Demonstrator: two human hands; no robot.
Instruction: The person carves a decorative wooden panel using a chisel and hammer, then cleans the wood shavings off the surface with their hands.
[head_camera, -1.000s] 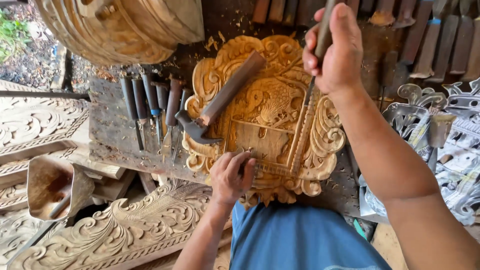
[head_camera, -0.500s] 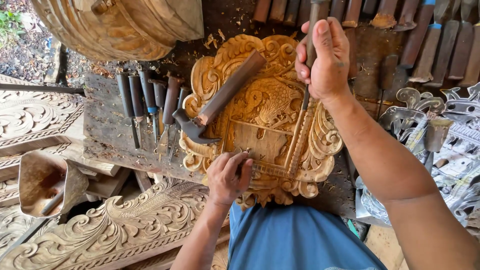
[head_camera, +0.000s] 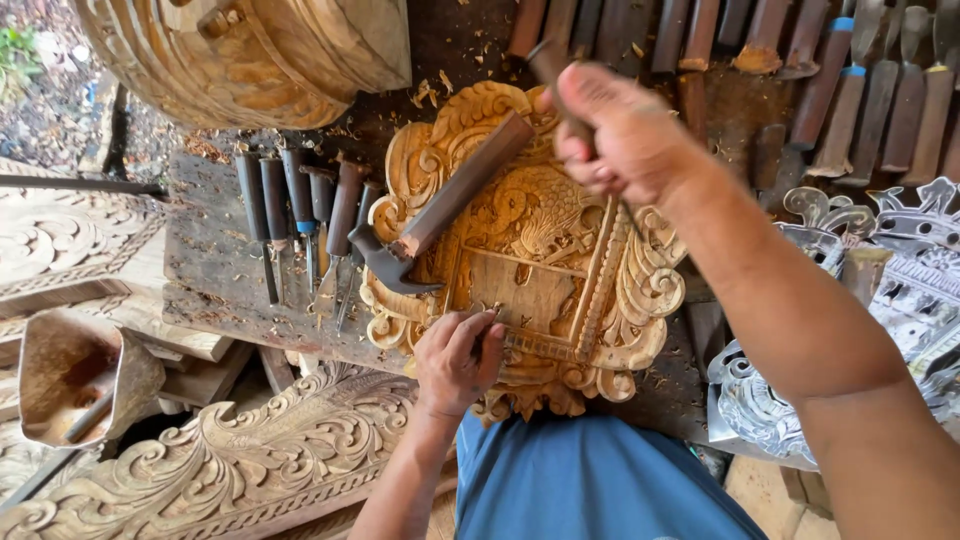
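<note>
A round, ornately carved wooden panel (head_camera: 530, 260) lies on the dark workbench (head_camera: 215, 270). My right hand (head_camera: 620, 135) hovers over its upper right, shut on a chisel with a dark wooden handle (head_camera: 548, 60) whose blade points down at the carving. My left hand (head_camera: 455, 360) sits on the panel's lower left edge, fingers curled onto the wood. A hammer with a brown handle (head_camera: 465, 185) and dark head (head_camera: 385, 265) lies slantwise across the panel's left side.
Several chisels (head_camera: 300, 215) lie in a row left of the panel, and more line the bench's far edge (head_camera: 830, 90). A big carved wooden piece (head_camera: 240, 55) stands top left. Carved scroll boards (head_camera: 230, 460) lie at lower left, silvery ornaments (head_camera: 890, 260) at right.
My right hand has come down and left with the chisel, from above the panel's top right to over its upper part. The left hand has stayed at the lower edge.
</note>
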